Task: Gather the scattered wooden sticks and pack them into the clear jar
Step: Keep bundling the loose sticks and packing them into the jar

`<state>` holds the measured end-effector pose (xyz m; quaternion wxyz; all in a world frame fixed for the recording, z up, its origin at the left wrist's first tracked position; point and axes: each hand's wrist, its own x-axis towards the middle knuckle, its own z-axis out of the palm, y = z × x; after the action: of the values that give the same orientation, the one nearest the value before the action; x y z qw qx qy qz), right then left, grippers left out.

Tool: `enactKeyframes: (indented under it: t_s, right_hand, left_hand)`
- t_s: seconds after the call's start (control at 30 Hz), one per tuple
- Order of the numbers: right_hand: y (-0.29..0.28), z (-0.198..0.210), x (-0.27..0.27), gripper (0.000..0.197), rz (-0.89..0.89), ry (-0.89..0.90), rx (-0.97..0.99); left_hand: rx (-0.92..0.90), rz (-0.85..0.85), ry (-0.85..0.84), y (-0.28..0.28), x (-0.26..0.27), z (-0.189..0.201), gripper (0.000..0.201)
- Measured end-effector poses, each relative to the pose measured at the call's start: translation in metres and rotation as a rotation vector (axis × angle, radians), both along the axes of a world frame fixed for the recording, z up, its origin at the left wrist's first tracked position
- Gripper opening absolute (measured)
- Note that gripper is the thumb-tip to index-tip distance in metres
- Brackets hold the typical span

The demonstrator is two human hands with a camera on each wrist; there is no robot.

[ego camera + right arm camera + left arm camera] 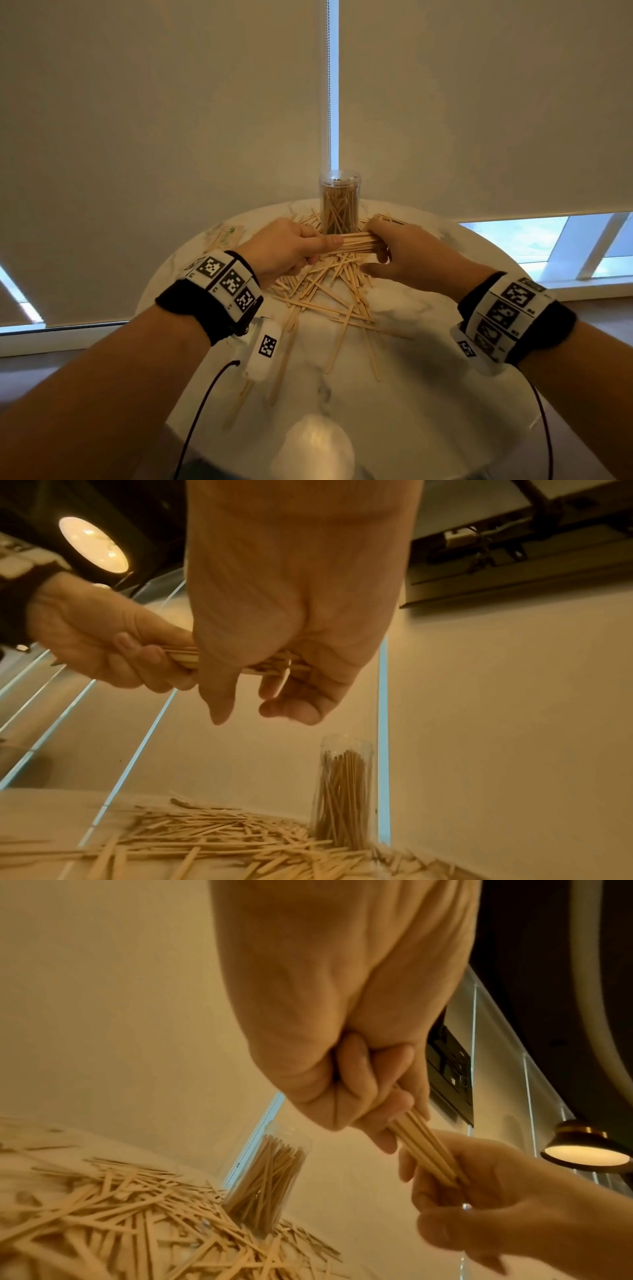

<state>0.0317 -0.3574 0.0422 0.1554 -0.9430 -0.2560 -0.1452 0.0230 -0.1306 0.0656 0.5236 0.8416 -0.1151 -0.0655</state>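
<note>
A clear jar partly filled with upright wooden sticks stands at the far side of a round marble table. Just in front of it, both hands hold one horizontal bundle of sticks above the table. My left hand grips the bundle's left end, fingers curled round it. My right hand holds the right end, thumb hanging loose below. Many loose sticks lie scattered under the hands. In the wrist views, the bundle spans both hands, with the jar behind.
A flat paper packet lies at the table's far left. A white rounded object sits at the near edge. Window blinds hang right behind the table. A lit lamp shows to one side.
</note>
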Motion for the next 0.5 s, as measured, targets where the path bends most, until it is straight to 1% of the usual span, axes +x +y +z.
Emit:
enactKeyframes:
  t_s: [0.03,0.07,0.13,0.17,0.23,0.33,0.37,0.43,0.5]
  right_hand:
    - [0.0,0.0,-0.001,0.032,0.012,0.032,0.073]
    - [0.002,0.0,-0.003,0.033,0.032,0.042,0.132]
    - [0.01,0.0,-0.007,0.034,0.043,0.027,0.169]
    - [0.014,0.001,-0.009,0.034,0.017,0.001,0.146]
    - [0.019,0.004,-0.01,0.028,-0.086,-0.096,0.037]
    - [0.024,0.009,-0.011,0.027,-0.288,-0.221,-0.184]
    - [0.025,0.01,-0.012,0.027,-0.333,-0.229,-0.233]
    - [0.029,0.013,-0.013,0.025,-0.378,-0.209,-0.267]
    - [0.033,0.015,-0.013,0.023,-0.381,-0.187,-0.266]
  left_hand:
    - [-0.035,-0.003,0.003,0.001,0.001,-0.002,0.049]
    - [-0.062,-0.015,0.013,-0.001,0.0,-0.003,0.045]
    - [-0.113,-0.055,0.052,-0.004,-0.003,-0.005,0.033]
    - [-0.137,-0.071,0.075,-0.007,-0.004,-0.006,0.031]
    - [-0.196,-0.074,0.108,-0.01,-0.007,-0.006,0.037]
    - [-0.327,0.014,0.155,-0.017,-0.008,-0.002,0.048]
    - [-0.369,0.076,0.164,-0.019,-0.008,0.0,0.052]
    - [-0.44,0.179,0.17,-0.021,-0.005,0.003,0.056]
    - [-0.485,0.177,0.16,-0.025,-0.006,0.005,0.054]
